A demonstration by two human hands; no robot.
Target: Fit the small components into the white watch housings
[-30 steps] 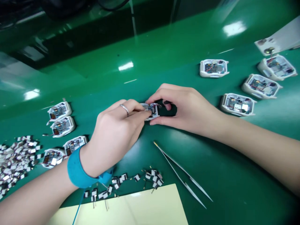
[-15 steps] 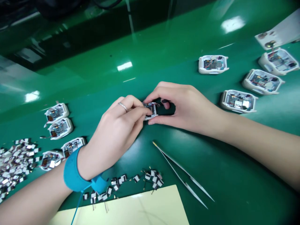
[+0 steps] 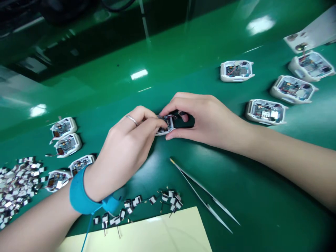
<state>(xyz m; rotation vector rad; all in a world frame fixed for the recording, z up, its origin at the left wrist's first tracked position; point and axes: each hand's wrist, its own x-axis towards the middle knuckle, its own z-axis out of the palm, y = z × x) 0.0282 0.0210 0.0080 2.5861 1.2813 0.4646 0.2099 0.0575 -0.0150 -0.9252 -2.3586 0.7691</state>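
Observation:
A small white watch case (image 3: 168, 126) with a bare circuit board inside lies between my hands on the green table. My right hand (image 3: 195, 113) grips its right end, with the thumb on the near side and the index finger on the far side. My left hand (image 3: 128, 143), with a ring and a blue wrist strap, closes over the left end, its fingertips pressed onto the board. Those fingers hide part of the case, and whether they pinch a small part there I cannot make out. A pair of tweezers (image 3: 204, 194) rests nearer to me.
Several open watch cases (image 3: 266, 112) stand at the right, and several more watch cases (image 3: 67, 144) at the left. A heap of small white-and-dark parts (image 3: 19, 187) lies far left. Small wired parts (image 3: 138, 200) are scattered along a yellow sheet (image 3: 147, 232). A blue cord (image 3: 86, 234) trails from the strap.
My left hand has shifted slightly left, uncovering a little more of the board. My right hand keeps its hold on the case. The view has moved a touch.

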